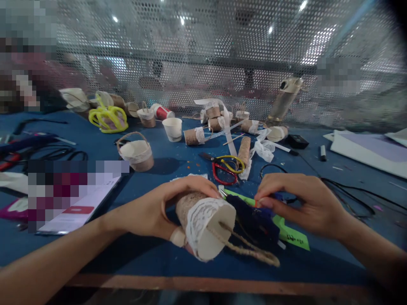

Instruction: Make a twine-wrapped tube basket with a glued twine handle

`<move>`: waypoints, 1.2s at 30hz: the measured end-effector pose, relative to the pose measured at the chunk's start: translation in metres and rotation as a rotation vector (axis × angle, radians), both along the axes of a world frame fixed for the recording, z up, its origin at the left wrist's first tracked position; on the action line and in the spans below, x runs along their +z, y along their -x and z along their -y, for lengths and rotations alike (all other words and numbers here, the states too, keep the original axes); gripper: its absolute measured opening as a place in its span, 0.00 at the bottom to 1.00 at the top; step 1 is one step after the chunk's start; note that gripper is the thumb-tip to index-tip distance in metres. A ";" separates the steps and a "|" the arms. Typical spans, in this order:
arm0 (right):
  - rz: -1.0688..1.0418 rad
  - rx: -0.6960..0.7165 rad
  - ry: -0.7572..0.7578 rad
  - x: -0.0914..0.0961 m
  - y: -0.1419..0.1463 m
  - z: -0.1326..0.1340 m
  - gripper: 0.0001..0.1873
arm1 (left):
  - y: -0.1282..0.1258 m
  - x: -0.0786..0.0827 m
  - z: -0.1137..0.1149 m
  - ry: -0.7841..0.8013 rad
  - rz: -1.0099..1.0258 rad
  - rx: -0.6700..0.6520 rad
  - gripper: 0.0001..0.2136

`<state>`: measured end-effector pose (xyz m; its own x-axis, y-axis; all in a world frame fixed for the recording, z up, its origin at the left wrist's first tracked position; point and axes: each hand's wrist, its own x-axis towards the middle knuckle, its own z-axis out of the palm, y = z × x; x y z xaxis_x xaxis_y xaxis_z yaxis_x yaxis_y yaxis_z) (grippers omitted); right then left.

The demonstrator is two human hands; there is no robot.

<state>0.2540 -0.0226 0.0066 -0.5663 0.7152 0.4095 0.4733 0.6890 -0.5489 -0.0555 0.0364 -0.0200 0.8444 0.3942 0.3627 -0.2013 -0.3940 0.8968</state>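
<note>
My left hand [171,203] is closed around a small paper cup wrapped in brown twine [187,203], which lies tilted with its white end facing right. White lace [195,224] bands the cup, and a twine loop [254,250] sticks out from the white end. Just right of the cup is a dark blue glue gun [251,216] with a metal tip, close to my left fingertips. My right hand [289,199] is above the glue gun, thumb and forefinger pinched together beside a small orange bit; what they grip is unclear. A green paper strip [295,238] lies underneath.
Red-and-yellow-handled scissors [227,167] lie beyond my hands. A twine-handled cup basket [136,152], a white cup [172,129] and several wrapped cups stand or lie farther back. A tablet-like screen [79,207] is left, black cables [346,190] right, and a perforated metal screen [203,46] behind.
</note>
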 end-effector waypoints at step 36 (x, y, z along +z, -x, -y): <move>-0.533 0.025 0.696 -0.029 0.041 0.031 0.05 | -0.004 -0.002 0.010 0.063 0.096 0.179 0.38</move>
